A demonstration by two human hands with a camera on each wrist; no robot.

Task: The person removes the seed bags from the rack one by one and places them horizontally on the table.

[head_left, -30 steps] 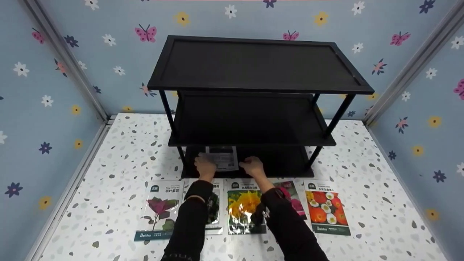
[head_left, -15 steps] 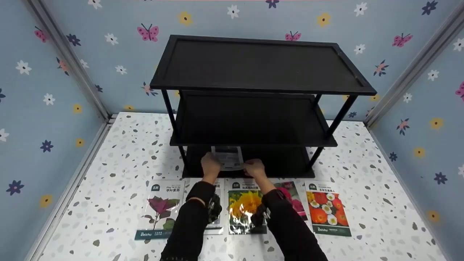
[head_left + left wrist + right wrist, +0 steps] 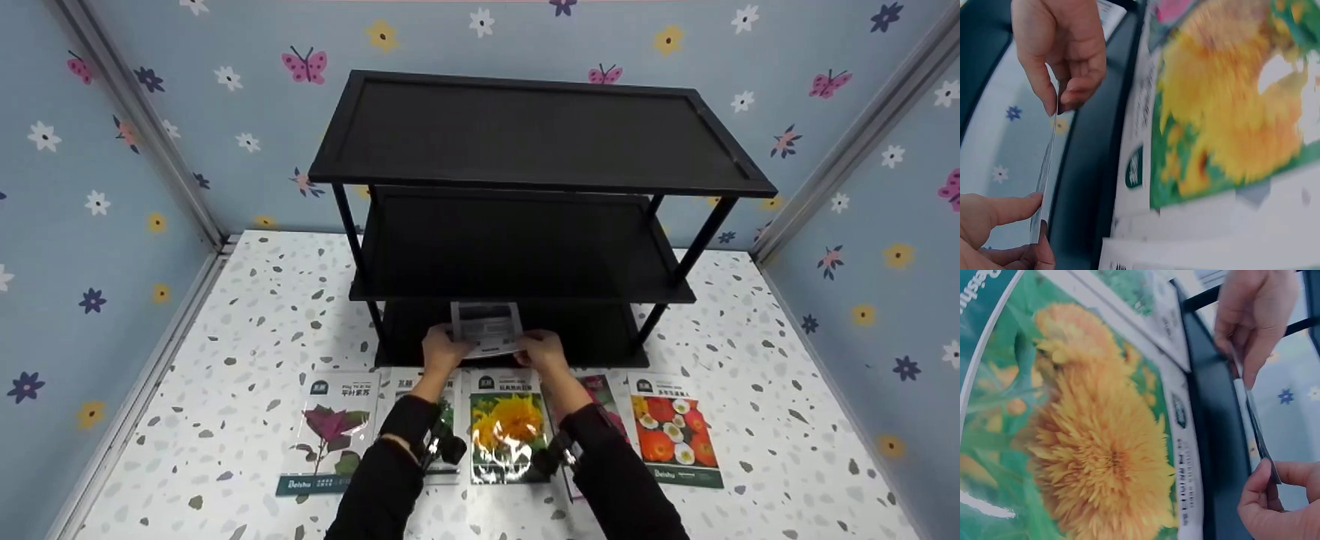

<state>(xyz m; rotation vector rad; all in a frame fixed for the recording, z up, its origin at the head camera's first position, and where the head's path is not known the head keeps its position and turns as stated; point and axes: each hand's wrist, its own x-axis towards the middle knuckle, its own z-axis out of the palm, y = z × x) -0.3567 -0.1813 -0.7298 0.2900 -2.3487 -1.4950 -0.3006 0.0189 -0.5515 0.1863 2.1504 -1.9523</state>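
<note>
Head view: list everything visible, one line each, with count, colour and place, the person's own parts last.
shelf rack: one, black, three tiers, at the back of the table against the wall.
held packet: one, white with grey print, at the front of the lowest tier, pinched by both hands.
purple-leaf packet: one, white and green, leftmost in the row in front of the rack.
yellow-flower packet: one, lying between the forearms.
orange-flower packet: one, rightmost in the row.
Two further packets: partly hidden under the arms.
table: one, white with grey speckles.
walls: blue, with flowers and butterflies.
left hand: holds the packet's left edge.
right hand: holds its right edge.
</note>
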